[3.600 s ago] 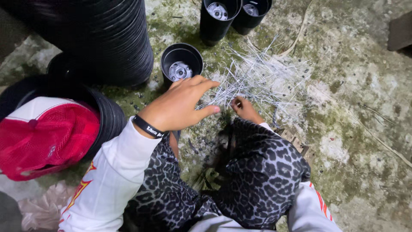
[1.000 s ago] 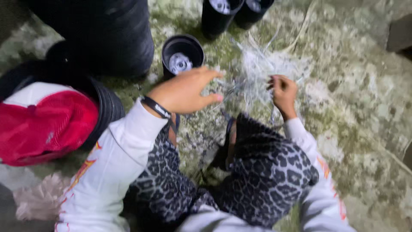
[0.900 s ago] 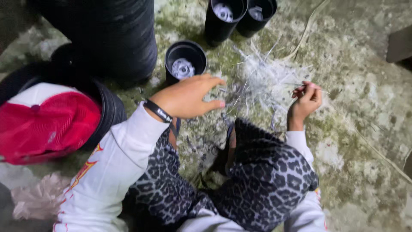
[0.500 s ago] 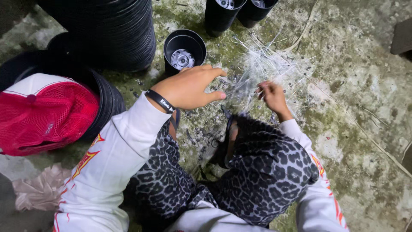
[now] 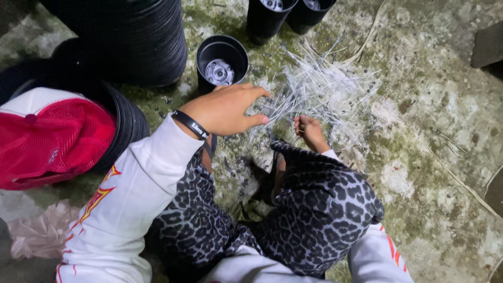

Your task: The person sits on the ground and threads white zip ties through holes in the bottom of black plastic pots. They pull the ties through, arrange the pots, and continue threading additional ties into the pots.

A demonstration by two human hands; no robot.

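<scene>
A loose heap of thin clear plastic sticks (image 5: 335, 89) lies on the mossy concrete floor in front of my knees. My left hand (image 5: 228, 109) hovers flat, fingers together, holding a small bundle of the sticks (image 5: 280, 107) at its fingertips. My right hand (image 5: 310, 131) is low at the near edge of the heap, fingers pinched on a few sticks. A black plastic pot (image 5: 221, 62) stands open just beyond my left hand, with a pale perforated bottom showing inside.
Tall stacks of nested black pots (image 5: 126, 36) lie at upper left. A red and white cap (image 5: 50, 136) rests on another stack. Two more black pots (image 5: 270, 15) stand at the top edge. A pink plastic bag (image 5: 36, 236) lies lower left.
My right hand reached out to the right over the heap, then came back close to my knee. My left hand stayed beside the open pot.
</scene>
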